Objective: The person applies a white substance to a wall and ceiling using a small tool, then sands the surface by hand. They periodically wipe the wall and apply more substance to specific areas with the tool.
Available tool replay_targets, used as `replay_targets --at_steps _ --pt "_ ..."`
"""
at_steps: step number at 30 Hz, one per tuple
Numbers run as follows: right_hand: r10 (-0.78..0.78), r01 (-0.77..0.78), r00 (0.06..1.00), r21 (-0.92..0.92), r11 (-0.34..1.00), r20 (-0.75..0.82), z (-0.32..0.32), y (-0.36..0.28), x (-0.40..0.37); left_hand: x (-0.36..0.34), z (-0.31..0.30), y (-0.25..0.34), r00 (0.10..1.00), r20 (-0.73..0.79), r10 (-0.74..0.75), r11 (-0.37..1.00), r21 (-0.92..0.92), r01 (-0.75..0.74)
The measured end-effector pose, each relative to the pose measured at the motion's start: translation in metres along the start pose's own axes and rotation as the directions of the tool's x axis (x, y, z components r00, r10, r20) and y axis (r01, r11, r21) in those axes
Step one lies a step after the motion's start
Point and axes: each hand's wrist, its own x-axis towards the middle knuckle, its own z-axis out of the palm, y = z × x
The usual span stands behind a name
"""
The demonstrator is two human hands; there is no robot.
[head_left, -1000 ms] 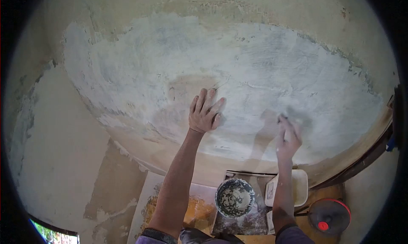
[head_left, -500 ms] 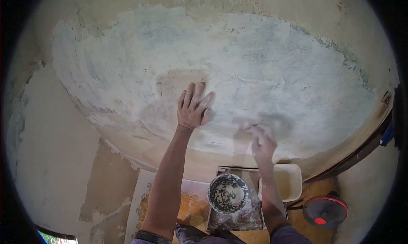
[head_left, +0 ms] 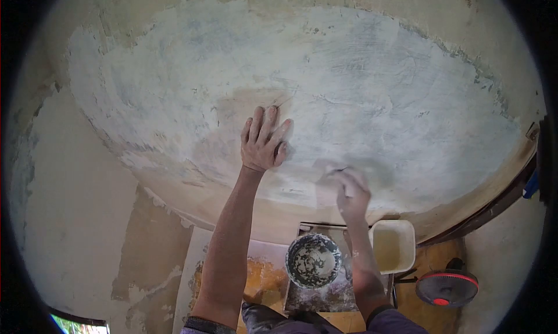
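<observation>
A wall (head_left: 360, 61) in front of me carries a broad patch of whitish plaster with rough edges. My left hand (head_left: 263, 142) lies flat on it, fingers stretched upward and holding nothing. Lower and to the right, my right hand (head_left: 353, 191) is closed close to the wall surface, its fingers smeared by motion. A pale, blurred flat shape shows at its fingertips, too indistinct to name. Below the hands stands a dark round bucket (head_left: 294, 276), spattered with white, with pale material inside.
The bucket rests on a white-smeared platform (head_left: 322, 301). Beside it is a cream rectangular tub (head_left: 411, 241) with yellowish contents. A black fan with a red rim (head_left: 446, 287) stands lower right. Bare tan plaster (head_left: 148, 241) shows on the left wall.
My right hand has shifted slightly left and up along the wall. My left hand stays on the wall in nearly the same spot. The view has tilted a little.
</observation>
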Motion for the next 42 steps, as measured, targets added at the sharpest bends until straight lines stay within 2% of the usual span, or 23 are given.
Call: replay_targets --at_steps 3,6,9,12,15,17,21,24,27,30,33,36,39,40,42 --pt "0.037 -0.056 0.970 -0.072 0.996 -0.240 -0.016 -0.012 0.030 -0.001 -0.002 0.002 1.000 0.012 -0.005 1.000 0.003 0.005" --pt "0.228 -0.227 0.959 0.028 0.974 -0.166 -0.001 0.022 0.030 -0.001 -0.001 0.001 1.000 0.014 -0.003 1.000 0.005 0.003" --pt "0.077 -0.072 0.996 -0.132 0.989 0.035 0.012 0.041 -0.008 -0.001 -0.002 0.002 1.000 0.009 -0.005 1.000 -0.003 0.005" --pt "0.152 -0.163 0.934 0.007 0.987 0.323 0.015 0.036 -0.026 0.000 -0.003 0.003 1.000 0.000 -0.006 1.000 -0.007 0.006" --pt "0.130 -0.142 0.971 0.044 0.989 0.203 -0.001 0.015 -0.012 0.001 -0.002 0.000 1.000 -0.004 0.000 1.000 -0.010 0.000" --pt "0.149 -0.150 0.988 0.025 0.988 0.028 -0.019 -0.006 0.016 -0.001 0.000 0.001 1.000 -0.011 0.000 1.000 -0.005 0.000" --pt "0.142 -0.151 0.967 -0.029 0.988 -0.213 -0.023 -0.005 0.047 0.001 -0.002 0.001 1.000 0.007 -0.016 0.999 -0.030 0.016" --pt "0.068 -0.074 0.996 -0.110 0.991 -0.050 0.003 0.039 0.010 0.002 -0.003 0.004 0.999 -0.026 -0.018 0.999 -0.029 0.017" --pt "0.224 -0.213 0.942 -0.071 0.975 0.249 0.018 0.036 -0.025 0.008 -0.005 0.004 0.998 -0.062 -0.029 1.000 -0.004 0.029" --pt "0.269 -0.337 0.886 0.126 0.933 0.378 0.011 0.023 -0.024 0.004 -0.006 0.004 0.999 -0.035 -0.024 1.000 -0.018 0.023" --pt "0.180 -0.190 0.980 0.130 0.973 0.085 -0.010 -0.001 0.011 0.001 -0.001 0.001 0.999 -0.037 -0.006 0.999 -0.035 0.005" --pt "0.195 -0.197 0.962 0.007 0.980 -0.191 -0.022 -0.017 0.040 0.001 -0.004 0.002 1.000 -0.020 -0.011 1.000 -0.030 0.010" --pt "0.288 -0.284 0.952 0.051 0.958 -0.102 -0.001 0.019 0.026 0.004 -0.005 0.002 1.000 -0.022 -0.011 0.999 -0.030 0.010" --pt "0.171 -0.177 0.980 -0.055 0.983 -0.098 0.006 0.033 0.008 0.004 -0.005 0.002 1.000 -0.022 -0.012 0.999 -0.031 0.012" --pt "0.193 -0.191 0.981 -0.057 0.980 0.032 0.020 0.037 -0.019 0.005 -0.006 0.002 0.999 -0.028 -0.024 0.999 -0.025 0.023"
